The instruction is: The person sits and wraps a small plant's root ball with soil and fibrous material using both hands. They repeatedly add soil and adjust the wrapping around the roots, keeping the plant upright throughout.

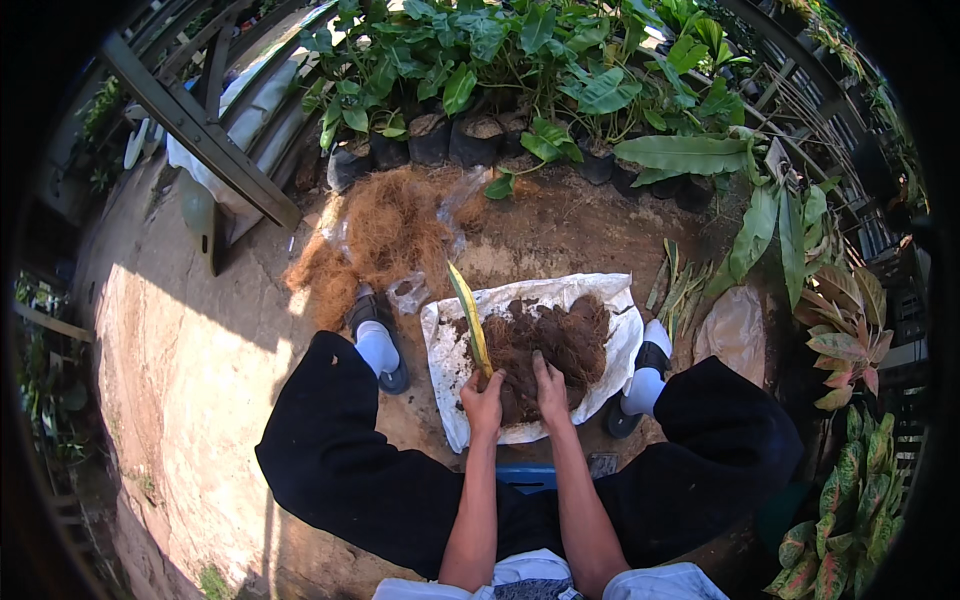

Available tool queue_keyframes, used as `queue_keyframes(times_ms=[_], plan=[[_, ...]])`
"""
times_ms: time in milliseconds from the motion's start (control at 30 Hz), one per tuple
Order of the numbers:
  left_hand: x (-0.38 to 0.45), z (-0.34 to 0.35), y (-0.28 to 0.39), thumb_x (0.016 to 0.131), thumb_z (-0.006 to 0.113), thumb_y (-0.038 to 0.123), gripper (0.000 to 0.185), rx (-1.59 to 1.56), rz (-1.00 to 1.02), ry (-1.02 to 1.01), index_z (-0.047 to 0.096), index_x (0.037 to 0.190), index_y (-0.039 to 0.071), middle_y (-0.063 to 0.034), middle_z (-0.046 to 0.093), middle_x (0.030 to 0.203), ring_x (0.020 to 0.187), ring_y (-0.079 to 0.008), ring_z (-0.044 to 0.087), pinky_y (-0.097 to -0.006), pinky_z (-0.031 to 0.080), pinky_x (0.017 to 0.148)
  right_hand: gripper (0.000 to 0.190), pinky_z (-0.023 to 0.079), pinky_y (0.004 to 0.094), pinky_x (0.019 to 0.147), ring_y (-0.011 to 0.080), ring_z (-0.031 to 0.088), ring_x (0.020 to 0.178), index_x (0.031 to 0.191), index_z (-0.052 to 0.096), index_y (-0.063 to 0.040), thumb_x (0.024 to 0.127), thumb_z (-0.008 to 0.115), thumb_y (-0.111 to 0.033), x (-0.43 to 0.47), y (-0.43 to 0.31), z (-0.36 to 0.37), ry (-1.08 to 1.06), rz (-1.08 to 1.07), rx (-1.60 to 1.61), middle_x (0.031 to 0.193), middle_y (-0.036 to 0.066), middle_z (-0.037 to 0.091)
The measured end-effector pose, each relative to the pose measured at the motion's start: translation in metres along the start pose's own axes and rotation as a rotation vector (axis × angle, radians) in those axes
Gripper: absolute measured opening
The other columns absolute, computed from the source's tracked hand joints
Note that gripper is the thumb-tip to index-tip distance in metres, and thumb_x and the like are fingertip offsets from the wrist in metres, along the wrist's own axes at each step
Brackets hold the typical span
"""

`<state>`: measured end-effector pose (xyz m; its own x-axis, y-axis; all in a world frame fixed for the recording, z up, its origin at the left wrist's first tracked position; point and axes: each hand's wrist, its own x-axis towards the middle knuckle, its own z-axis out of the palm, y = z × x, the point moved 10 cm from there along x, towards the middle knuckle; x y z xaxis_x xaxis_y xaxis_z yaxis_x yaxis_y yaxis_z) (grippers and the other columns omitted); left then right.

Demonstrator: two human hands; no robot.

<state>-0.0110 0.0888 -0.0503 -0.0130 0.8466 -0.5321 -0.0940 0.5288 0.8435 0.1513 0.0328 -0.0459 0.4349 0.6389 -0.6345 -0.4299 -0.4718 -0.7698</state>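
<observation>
A white woven sack (444, 405) lies on the ground between my feet, with dark soil and brown coir fibre (585, 330) heaped on it. My left hand (482, 401) pinches the lower end of a long yellow-edged snake plant leaf (469, 311), which stands upright at the left part of the heap. My right hand (551, 390) rests on the heap at the near side, fingers bent against the soil; whether it grips anything cannot be told. Soil lies between the two hands.
Loose coir (394, 217) is piled at the back left, near clear plastic (409, 291). More cut leaves (682, 289) lie beyond my right foot. Black potted plants (429, 142) line the back. A metal frame post (202, 135) slants at the left; coloured foliage plants (844, 502) stand at the right.
</observation>
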Motion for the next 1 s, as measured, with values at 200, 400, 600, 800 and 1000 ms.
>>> queue_keyframes(times_ms=[200,400,600,800,1000], plan=[[-0.007,-0.005,0.006,0.085,0.067,0.006,0.024,-0.207,-0.017,0.105,0.061,0.106,-0.007,-0.0088,0.065,0.098,0.087,-0.0141,0.058,-0.0283,0.047,0.079,0.057,0.048,0.0257,0.061,0.0118,0.062,0.085,0.118,0.061,-0.015,0.09,0.055,-0.064,-0.009,0.005,0.013,-0.032,0.145,0.292,0.102,-0.002,0.067],[-0.01,-0.007,0.011,0.086,0.065,0.004,0.019,-0.158,0.08,0.135,0.061,0.104,-0.002,-0.0059,0.062,0.098,0.088,-0.0132,0.056,-0.0273,0.046,0.08,0.053,0.046,0.0264,0.054,0.0112,0.058,0.072,0.113,0.059,-0.012,0.092,0.057,-0.06,-0.01,0.002,0.011,-0.025,0.175,0.39,0.093,-0.001,0.063],[-0.003,-0.034,0.022,0.089,0.058,0.002,0.01,-0.5,0.08,0.275,0.06,0.099,0.003,-0.0032,0.057,0.097,0.086,-0.0126,0.054,-0.0277,0.045,0.078,0.06,0.045,0.0274,0.048,0.0156,0.06,0.077,0.119,0.059,-0.008,0.09,0.059,-0.06,0.003,0.002,-0.051,0.307,0.082,0.387,0.096,0.007,0.064],[-0.002,-0.015,0.044,0.088,0.059,-0.001,0.017,-0.372,0.137,0.065,0.059,0.105,0.004,-0.0034,0.057,0.102,0.094,-0.0132,0.054,-0.0274,0.044,0.088,0.071,0.054,0.0397,0.078,0.0288,0.064,0.103,0.137,0.05,-0.003,0.09,0.062,-0.054,-0.004,-0.053,-0.041,0.312,-0.305,-0.677,0.122,0.021,0.061],[-0.01,0.006,0.041,0.085,0.062,-0.003,0.025,-0.215,0.067,-0.049,0.059,0.11,0.001,-0.0057,0.06,0.107,0.097,-0.0138,0.056,-0.0276,0.045,0.088,0.042,0.047,0.0365,0.092,0.023,0.063,0.106,0.117,0.067,-0.003,0.096,0.059,-0.039,-0.01,-0.028,0.02,-0.204,0.045,-0.009,0.108,0.015,0.069]])
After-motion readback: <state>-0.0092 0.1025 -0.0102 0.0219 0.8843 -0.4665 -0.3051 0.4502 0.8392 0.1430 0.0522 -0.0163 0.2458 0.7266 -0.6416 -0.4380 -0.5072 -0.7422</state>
